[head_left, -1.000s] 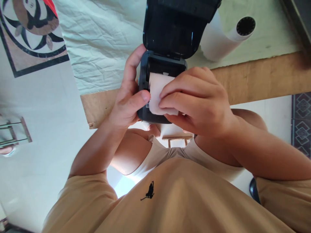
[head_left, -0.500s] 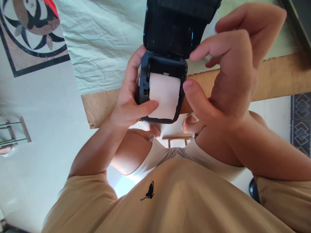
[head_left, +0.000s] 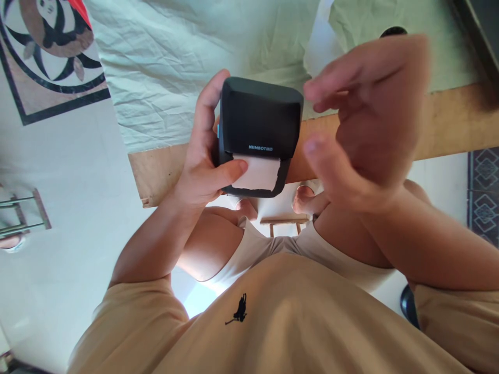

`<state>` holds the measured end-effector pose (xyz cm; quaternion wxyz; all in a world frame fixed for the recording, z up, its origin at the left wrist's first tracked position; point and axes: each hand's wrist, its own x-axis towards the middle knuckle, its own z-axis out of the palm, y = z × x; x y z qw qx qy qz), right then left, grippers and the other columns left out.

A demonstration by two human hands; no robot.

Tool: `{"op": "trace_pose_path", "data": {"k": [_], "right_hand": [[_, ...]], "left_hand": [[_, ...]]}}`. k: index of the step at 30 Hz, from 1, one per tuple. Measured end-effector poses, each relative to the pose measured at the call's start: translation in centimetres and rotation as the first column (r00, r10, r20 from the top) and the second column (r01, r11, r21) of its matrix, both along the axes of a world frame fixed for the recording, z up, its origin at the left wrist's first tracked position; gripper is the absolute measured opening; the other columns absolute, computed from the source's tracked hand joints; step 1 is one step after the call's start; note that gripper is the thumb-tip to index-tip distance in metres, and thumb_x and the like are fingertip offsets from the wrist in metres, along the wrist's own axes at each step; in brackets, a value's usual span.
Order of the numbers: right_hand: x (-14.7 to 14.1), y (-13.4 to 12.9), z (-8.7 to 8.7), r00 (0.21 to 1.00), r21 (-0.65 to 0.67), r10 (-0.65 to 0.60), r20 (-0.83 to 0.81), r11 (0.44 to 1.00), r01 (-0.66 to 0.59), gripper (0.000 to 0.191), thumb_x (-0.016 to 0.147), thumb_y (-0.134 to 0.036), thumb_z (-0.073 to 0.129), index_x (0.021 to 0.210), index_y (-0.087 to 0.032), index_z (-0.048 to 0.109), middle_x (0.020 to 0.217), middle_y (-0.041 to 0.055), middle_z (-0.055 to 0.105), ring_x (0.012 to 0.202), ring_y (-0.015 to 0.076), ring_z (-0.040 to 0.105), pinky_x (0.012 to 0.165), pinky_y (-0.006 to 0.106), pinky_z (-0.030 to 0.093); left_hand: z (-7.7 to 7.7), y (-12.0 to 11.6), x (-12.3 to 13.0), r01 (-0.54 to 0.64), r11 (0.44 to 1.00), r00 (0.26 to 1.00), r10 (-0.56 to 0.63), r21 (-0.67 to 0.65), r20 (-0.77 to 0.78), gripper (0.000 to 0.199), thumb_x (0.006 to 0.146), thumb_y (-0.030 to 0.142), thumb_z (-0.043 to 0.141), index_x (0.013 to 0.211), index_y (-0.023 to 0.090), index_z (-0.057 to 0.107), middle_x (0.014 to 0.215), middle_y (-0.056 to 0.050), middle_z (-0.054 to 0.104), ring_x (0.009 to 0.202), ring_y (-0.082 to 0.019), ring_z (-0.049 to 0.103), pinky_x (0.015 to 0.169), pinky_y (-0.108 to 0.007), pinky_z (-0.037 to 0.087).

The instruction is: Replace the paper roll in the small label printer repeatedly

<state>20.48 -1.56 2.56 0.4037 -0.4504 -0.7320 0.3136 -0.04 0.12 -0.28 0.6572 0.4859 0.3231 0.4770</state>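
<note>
A black label printer (head_left: pixel 262 117) with NIIMBOT lettering on its lid is held up over the table's near edge. White label paper (head_left: pixel 259 174) sticks out from under the lowered lid, and most of the roll is hidden inside. My left hand (head_left: pixel 205 156) wraps the printer's left side, its thumb pressing on the paper. Just right of the printer, apart from it, is my right hand (head_left: pixel 374 119), blurred by motion. Its thumb and fingers are spread with nothing between them.
A pale green cloth (head_left: pixel 175 62) covers the table, whose wooden edge (head_left: pixel 448 122) shows beneath. On the cloth lie a white paper piece (head_left: pixel 323 44) and a round black object (head_left: pixel 393 31). A dark-framed item (head_left: pixel 477 36) is at top right. A wooden stool (head_left: pixel 283 222) stands below.
The printer's lid has swung down over the paper roll, leaving only the paper's end in sight. My right hand has come off the lid. My left hand keeps its hold.
</note>
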Motion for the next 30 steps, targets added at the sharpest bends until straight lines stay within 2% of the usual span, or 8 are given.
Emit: {"op": "trace_pose_path", "data": {"k": [4,8,11,15,17,23,28,30], "right_hand": [[-0.6,0.5,-0.5,0.998,0.136,0.055,0.037,0.989,-0.060,0.037,0.086,-0.041,0.055,0.115,-0.021,0.044,0.124,0.0085,0.055,0.124,0.0184,0.051,0.101,0.039,0.052],[-0.8,0.6,-1.1,0.991,-0.020,0.133,0.011,0.991,-0.133,0.059,0.084,-0.047,0.058,0.130,-0.019,0.034,0.139,0.0112,0.045,0.124,0.0200,0.051,0.101,0.040,0.052],[-0.8,0.6,-1.4,0.981,-0.134,0.183,-0.065,0.972,-0.191,0.072,0.081,-0.052,0.061,0.135,-0.019,0.027,0.138,0.0098,0.042,0.107,0.0155,0.055,0.086,0.032,0.055],[-0.7,0.7,-1.6,0.974,-0.177,0.207,-0.093,0.959,-0.221,0.074,0.081,-0.056,0.061,0.135,-0.020,0.026,0.129,0.0070,0.047,0.089,0.0095,0.053,0.070,0.025,0.051],[-0.7,0.7,-1.5,0.977,-0.165,0.196,-0.087,0.964,-0.208,0.073,0.081,-0.056,0.060,0.135,-0.019,0.027,0.126,0.0070,0.048,0.089,0.0102,0.053,0.072,0.027,0.051],[-0.9,1.0,-1.2,0.981,-0.085,0.193,-0.017,0.977,-0.194,0.066,0.081,-0.053,0.060,0.131,-0.021,0.030,0.131,0.0075,0.048,0.111,0.0166,0.052,0.093,0.034,0.052],[-0.9,1.1,-1.6,0.983,-0.148,0.180,-0.038,0.972,-0.183,0.072,0.080,-0.054,0.061,0.134,-0.021,0.027,0.134,0.0093,0.046,0.113,0.0183,0.056,0.095,0.035,0.054],[-0.9,1.1,-1.7,0.985,-0.162,0.163,-0.055,0.972,-0.170,0.073,0.079,-0.053,0.063,0.135,-0.020,0.028,0.134,0.0093,0.047,0.113,0.0186,0.056,0.098,0.036,0.053]], "left_hand": [[0.4,-0.2,0.6,-0.002,0.999,1.000,0.003,-0.037,0.020,0.065,0.067,0.028,0.075,0.126,0.038,0.051,0.120,0.000,0.061,0.113,-0.025,0.063,0.088,-0.033,0.054],[0.4,-0.3,1.0,-0.037,0.999,0.997,0.037,-0.011,0.061,0.058,0.067,0.040,0.075,0.121,0.036,0.053,0.114,-0.002,0.060,0.119,-0.029,0.061,0.093,-0.038,0.053],[0.2,-0.3,0.8,-0.066,0.998,0.998,0.065,-0.026,-0.017,0.054,0.070,0.038,0.074,0.120,0.032,0.056,0.115,-0.005,0.057,0.109,-0.026,0.063,0.088,-0.037,0.054],[0.2,-0.1,0.2,-0.037,0.999,0.998,0.036,-0.027,-0.052,0.059,0.065,0.038,0.077,0.120,0.032,0.056,0.115,-0.004,0.057,0.104,-0.025,0.062,0.086,-0.038,0.053],[0.4,-0.1,0.4,-0.035,0.999,0.998,0.033,-0.041,-0.055,0.062,0.062,0.038,0.080,0.119,0.032,0.056,0.114,-0.004,0.058,0.105,-0.026,0.062,0.085,-0.036,0.053],[1.5,-0.6,1.5,-0.178,0.973,0.983,0.169,-0.150,-0.071,0.051,0.063,0.038,0.074,0.111,0.033,0.059,0.110,-0.002,0.062,0.106,-0.026,0.062,0.079,-0.030,0.052],[0.9,-0.5,0.6,-0.049,0.999,0.998,0.048,-0.024,-0.050,0.067,0.061,0.028,0.079,0.124,0.034,0.055,0.124,-0.001,0.058,0.111,-0.024,0.060,0.089,-0.033,0.050],[0.7,-0.5,0.2,-0.018,0.999,0.998,0.016,-0.037,-0.055,0.073,0.062,0.019,0.078,0.127,0.035,0.052,0.128,-0.001,0.056,0.113,-0.022,0.058,0.094,-0.033,0.049]]}}
